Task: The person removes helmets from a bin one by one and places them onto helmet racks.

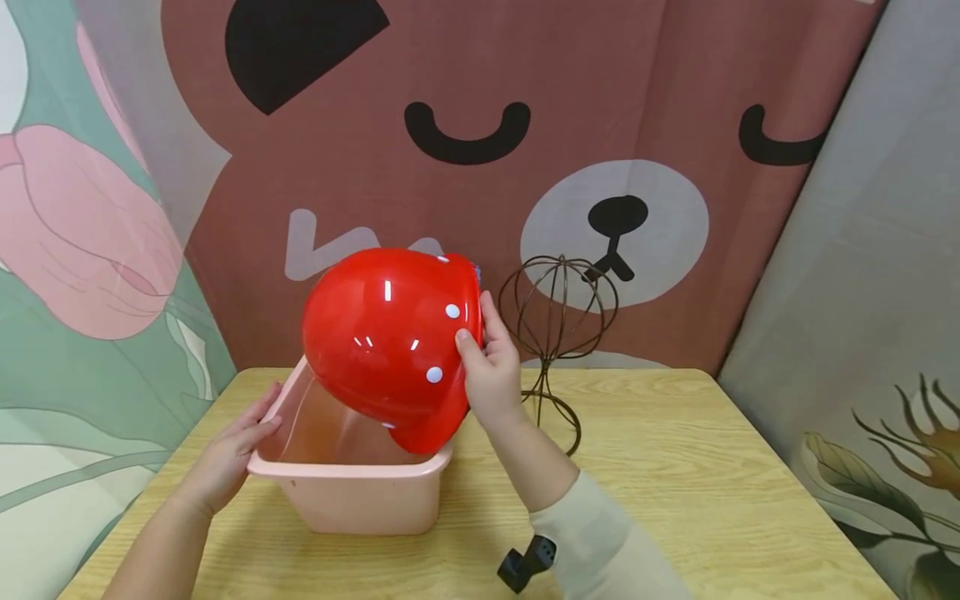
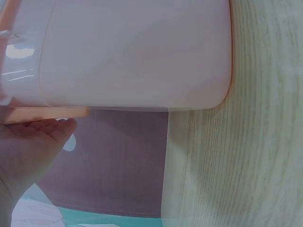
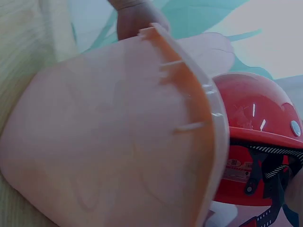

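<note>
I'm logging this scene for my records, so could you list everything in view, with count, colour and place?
Helmet: one, red, held tilted over the bin
Straps: count unclear, mostly black, inside the helmet
Bin: one, pink, on the table
Wire stand: one, brown, on the table, right of the bin
Table: one, pale yellow wood grain, under the bin
Bear backdrop: one, mainly reddish brown, behind the table
Floral backdrop: one, mainly green, left
Plant-print backdrop: one, mainly grey, right
Black gadget: one, black, beside the sleeve
Sleeve: one, cream, right arm
Left hand: one, bare, on the bin's left rim
Right hand: one, bare, gripping the helmet's edge
</note>
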Action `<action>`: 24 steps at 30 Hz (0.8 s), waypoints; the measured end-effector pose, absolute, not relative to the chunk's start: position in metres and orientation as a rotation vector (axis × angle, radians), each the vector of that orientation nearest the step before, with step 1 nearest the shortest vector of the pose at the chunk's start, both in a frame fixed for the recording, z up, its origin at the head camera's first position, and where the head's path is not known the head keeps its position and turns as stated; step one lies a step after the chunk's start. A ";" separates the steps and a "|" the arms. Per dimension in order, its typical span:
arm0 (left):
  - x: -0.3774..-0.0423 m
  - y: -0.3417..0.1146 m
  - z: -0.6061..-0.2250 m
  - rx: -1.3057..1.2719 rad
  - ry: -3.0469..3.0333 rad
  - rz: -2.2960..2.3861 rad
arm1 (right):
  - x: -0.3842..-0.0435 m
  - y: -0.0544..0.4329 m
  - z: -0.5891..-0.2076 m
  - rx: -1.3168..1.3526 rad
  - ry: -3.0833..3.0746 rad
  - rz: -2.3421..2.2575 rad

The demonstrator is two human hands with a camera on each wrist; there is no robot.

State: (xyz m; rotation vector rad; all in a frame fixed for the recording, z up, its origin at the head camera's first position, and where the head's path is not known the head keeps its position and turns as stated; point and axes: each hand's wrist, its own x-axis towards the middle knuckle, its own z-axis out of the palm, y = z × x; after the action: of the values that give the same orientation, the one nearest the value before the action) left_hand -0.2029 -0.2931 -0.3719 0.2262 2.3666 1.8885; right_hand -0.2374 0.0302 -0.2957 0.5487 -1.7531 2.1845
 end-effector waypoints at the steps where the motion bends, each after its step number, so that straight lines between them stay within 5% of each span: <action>1: -0.203 -0.293 -0.372 0.227 2.362 1.893 | -0.237 0.033 -0.294 0.547 -1.740 2.191; 24: -0.204 -0.293 -0.376 0.269 2.334 1.935 | -0.241 0.101 -0.257 0.322 -1.407 2.256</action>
State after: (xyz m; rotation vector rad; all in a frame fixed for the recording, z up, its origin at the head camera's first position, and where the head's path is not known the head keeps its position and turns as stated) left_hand -0.2040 -0.2929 -0.3759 0.2686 2.3336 1.9352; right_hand -0.2406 0.1009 -0.2570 0.3217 -1.4072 2.2563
